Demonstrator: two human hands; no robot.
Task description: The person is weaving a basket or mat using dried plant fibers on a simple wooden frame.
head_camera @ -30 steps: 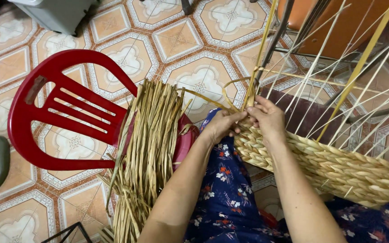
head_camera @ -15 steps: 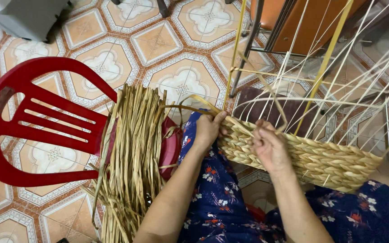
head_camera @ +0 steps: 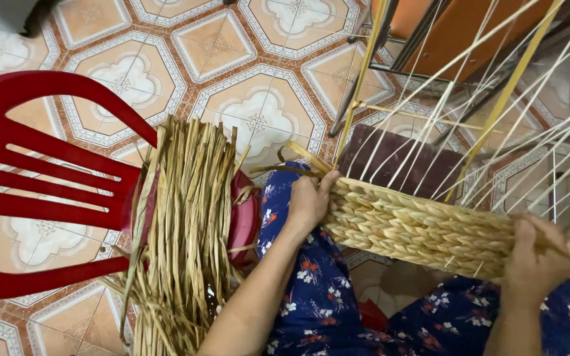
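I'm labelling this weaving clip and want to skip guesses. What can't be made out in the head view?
- Right hand: fingertips blurred and cut off by the right edge.
- Woven basket wall: its underside is hidden behind its own weave and the lap.
- Dried fibre bundle: lower ends run off the bottom edge.
- Red plastic chair: seat mostly covered by the bundle.
- Left hand: palm faces the weave, so its grip is hidden.

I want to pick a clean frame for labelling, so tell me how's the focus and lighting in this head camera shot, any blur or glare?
Head view: even, soft indoor light, no harsh shadows or glare on the tiled floor. The left hand, woven band and bundle of dried strands on the red plastic chair are sharp. The right hand at the frame's edge is slightly motion-blurred. Wide-angle lens splays the upright strands outward.
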